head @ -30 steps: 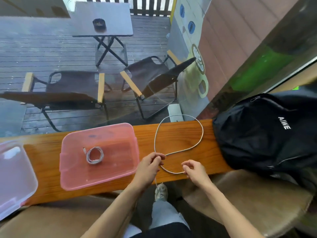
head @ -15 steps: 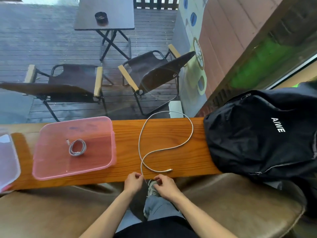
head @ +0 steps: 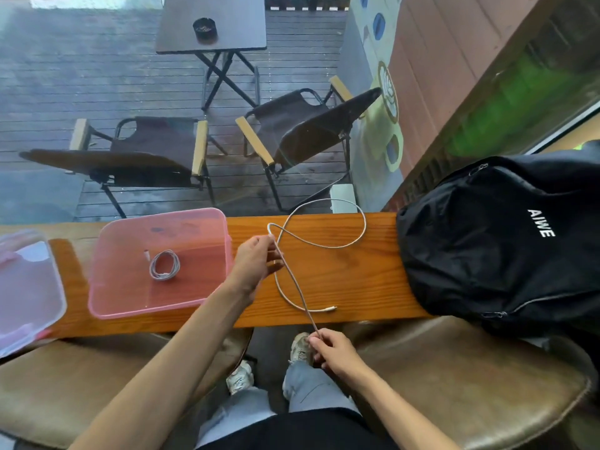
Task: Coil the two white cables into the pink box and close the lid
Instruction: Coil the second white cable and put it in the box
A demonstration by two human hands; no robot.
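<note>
two hands work one cable. the left hand (head: 256, 263) is raised over the wooden counter (head: 350, 280) with its fingers curled in, pinching the loose white cable (head: 354, 243) near a bend; the right hand (head: 336, 350) sits lower, off the counter's near edge, thumb and fingers pressed on the same cable so a straight, taut run stretches between the two. beyond the left hand the cable swings out in a wide loop on the wood, reaching the far edge, and its plug end lies flat near the front edge.

to coil it well, i judge the left hand should hold a fixed loop while the right feeds slack in even turns, letting the cord roll with its natural twist so it does not kink, and keeping loops small enough for the box.

the cable looks thin, limp and slightly braided. the pink box (head: 107, 297), just left of the left hand, is translucent plastic with rounded corners and already holds the coiled cable (head: 164, 265), a tight grey-white ring. the lid (head: 48, 306), pale and translucent, lies further left, off the box. a black backpack (head: 487, 254) of soft fabric sits at the right.
</note>
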